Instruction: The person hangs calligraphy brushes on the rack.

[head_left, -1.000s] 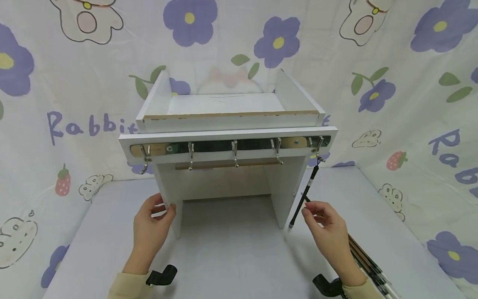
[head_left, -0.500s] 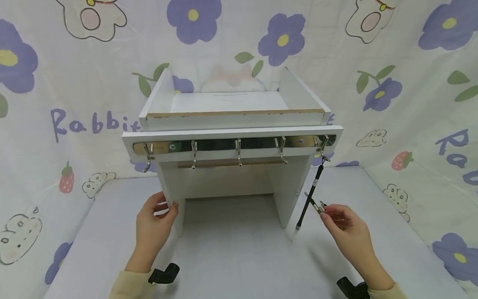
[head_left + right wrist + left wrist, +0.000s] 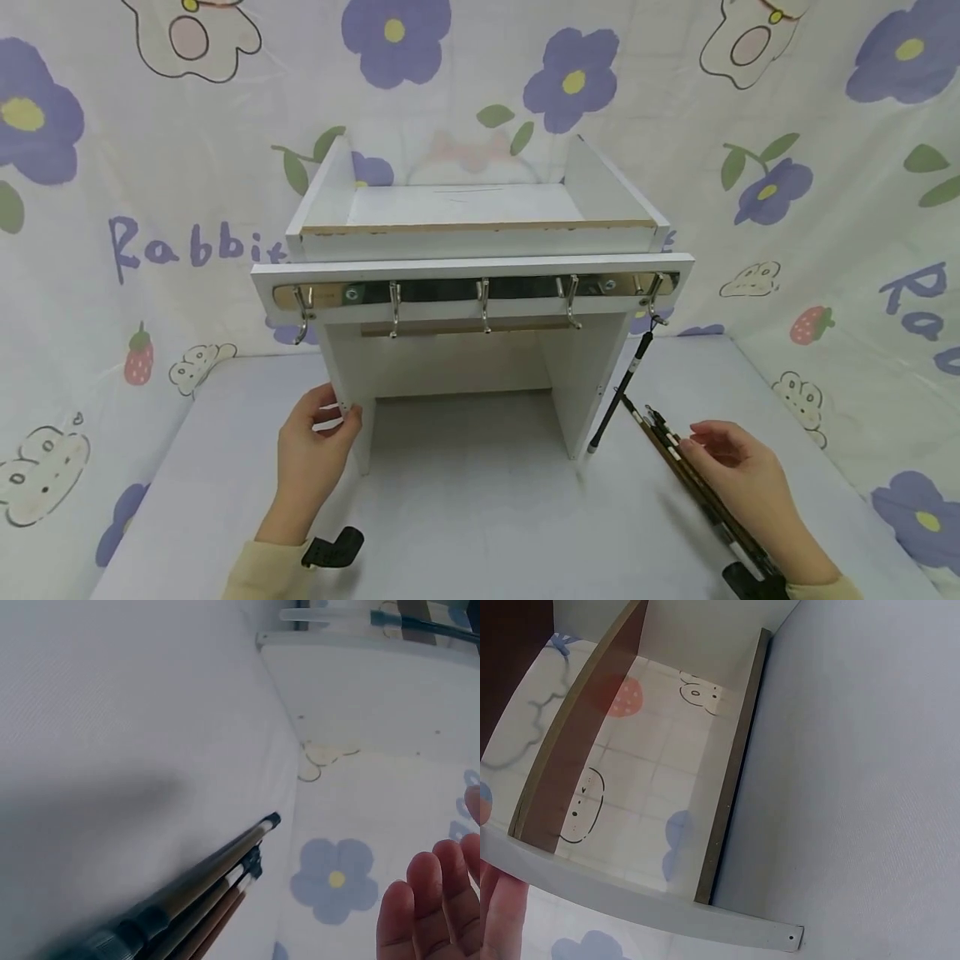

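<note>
My left hand [image 3: 315,446] grips the front edge of the left side panel of a white shelf [image 3: 465,258], thumb in front and fingers behind. In the left wrist view its fingers [image 3: 502,915] show beside the panel. A black calligraphy brush [image 3: 622,387] hangs by its loop from the rightmost hook [image 3: 655,292]. Right of the shelf, several brushes [image 3: 693,479] with brown handles lie side by side in a slanted bunch. My right hand [image 3: 757,483] is just right of them, fingers loosely bent. The right wrist view shows its fingers [image 3: 427,900] apart from the brushes, holding nothing.
A metal rail [image 3: 442,292] with several double hooks runs along the shelf's front. The shelf's open upper tray [image 3: 465,204] stands above it. Beneath is the white tabletop [image 3: 480,508], with a flower-patterned cloth [image 3: 465,50] rising behind and at both sides.
My right hand has moved right, away from the hanging brush and shelf, and the brush bunch's upper ends now show uncovered. My left hand keeps its grip on the panel.
</note>
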Available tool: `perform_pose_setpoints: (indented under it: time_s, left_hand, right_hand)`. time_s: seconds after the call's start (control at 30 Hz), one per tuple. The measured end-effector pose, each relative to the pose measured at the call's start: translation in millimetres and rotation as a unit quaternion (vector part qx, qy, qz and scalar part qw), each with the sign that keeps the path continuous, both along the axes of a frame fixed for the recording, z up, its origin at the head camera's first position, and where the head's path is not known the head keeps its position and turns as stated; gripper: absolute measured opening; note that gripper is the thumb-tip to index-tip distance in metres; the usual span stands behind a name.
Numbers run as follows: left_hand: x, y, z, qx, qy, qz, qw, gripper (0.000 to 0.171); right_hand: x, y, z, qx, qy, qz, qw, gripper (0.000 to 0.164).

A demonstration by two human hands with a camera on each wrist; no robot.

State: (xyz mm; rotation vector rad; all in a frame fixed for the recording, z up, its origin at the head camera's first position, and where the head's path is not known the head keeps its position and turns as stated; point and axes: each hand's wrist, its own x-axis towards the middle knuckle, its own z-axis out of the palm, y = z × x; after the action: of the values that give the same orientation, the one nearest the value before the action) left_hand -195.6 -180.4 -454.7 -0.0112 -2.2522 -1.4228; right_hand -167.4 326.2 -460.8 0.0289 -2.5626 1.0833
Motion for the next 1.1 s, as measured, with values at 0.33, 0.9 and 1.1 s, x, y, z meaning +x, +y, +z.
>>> perform_pose_setpoints:
  time_s: [0.33,0.9,1.1]
  left_hand:
    - [1.5,1,0.7,0.006,0.004,0.000,1.0000,0.030]
    - [0.4,-1,3.5,0.008,0.001,-0.005,1.0000,0.029]
    - [0.9,-1,2.1,0.007,-0.008,-0.008,0.9999,0.029]
  right_hand:
    - [1.2,29,-6.0,0.049,-0.097,0.014,0.994,0.043]
    - [-8.1,67,-37.0,0.017,-0.235,0.018,0.972,0.059]
    - [-9.7,75,-40.7,0.022,-0.259,0.021,0.966,0.051]
